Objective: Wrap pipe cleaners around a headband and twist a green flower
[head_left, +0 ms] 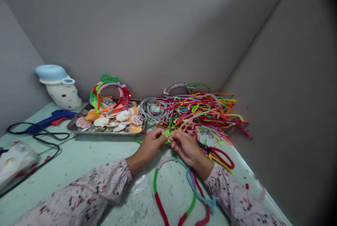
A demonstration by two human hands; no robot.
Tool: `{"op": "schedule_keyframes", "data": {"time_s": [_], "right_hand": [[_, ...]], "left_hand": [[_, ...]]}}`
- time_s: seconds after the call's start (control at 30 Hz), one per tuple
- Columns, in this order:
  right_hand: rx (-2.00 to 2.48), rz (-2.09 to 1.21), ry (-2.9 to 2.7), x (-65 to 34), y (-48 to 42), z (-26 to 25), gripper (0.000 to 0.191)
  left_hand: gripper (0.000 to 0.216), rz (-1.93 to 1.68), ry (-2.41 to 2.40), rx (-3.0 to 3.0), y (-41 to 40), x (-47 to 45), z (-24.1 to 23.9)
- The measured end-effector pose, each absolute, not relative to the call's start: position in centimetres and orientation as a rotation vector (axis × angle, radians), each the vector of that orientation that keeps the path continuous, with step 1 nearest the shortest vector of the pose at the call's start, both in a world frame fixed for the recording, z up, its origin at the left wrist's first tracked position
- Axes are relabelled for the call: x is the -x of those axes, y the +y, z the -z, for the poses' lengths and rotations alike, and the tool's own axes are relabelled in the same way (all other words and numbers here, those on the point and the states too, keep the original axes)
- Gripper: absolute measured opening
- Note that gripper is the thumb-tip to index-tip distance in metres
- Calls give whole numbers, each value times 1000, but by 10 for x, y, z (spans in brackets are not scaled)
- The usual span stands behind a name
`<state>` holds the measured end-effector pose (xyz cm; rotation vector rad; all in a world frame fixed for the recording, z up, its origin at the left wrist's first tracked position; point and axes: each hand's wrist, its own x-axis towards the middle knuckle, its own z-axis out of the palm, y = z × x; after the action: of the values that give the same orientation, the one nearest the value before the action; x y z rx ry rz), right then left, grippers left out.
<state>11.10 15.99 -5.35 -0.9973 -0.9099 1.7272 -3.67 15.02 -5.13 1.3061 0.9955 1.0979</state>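
Between my two hands is a small bright green pipe cleaner piece (166, 135), bent into little curls. My left hand (153, 144) pinches it from the left side, thumb and fingers closed. From the right, my right hand (186, 148) grips it between thumb and fingertips. Below the hands a loop of wrapped pipe cleaners (155, 180) in pink, green, red and blue lies on the table. Part of that loop passes beside my right forearm. Red-handled scissors (223, 157) lie to the right of my right hand, their blades partly covered.
Behind my hands spreads a heap of colourful pipe cleaners (202, 110), next to coiled grey wire (154, 110). A metal tray (105, 133) holds shells and finished-looking pipe cleaner hoops (127, 96). Left are a blue glue gun (47, 122), its black cord (56, 148) and a blue-lidded bottle (63, 92).
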Motion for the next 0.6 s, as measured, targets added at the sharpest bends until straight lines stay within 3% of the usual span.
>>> {"op": "schedule_keyframes", "data": {"time_s": [0.4,0.5,0.6], "right_hand": [[1000,-1646,-1011,-114,162,58,10],[1076,-1339,-1295,-117,159,54,16],[1096,-812,-1654,-121,156,51,19]], "left_hand": [[17,-1071,1003,-1181,154,38,52],[19,-1063,1024,-1120,156,39,52],[20,-1029,1017,-1081,158,41,52]]}}
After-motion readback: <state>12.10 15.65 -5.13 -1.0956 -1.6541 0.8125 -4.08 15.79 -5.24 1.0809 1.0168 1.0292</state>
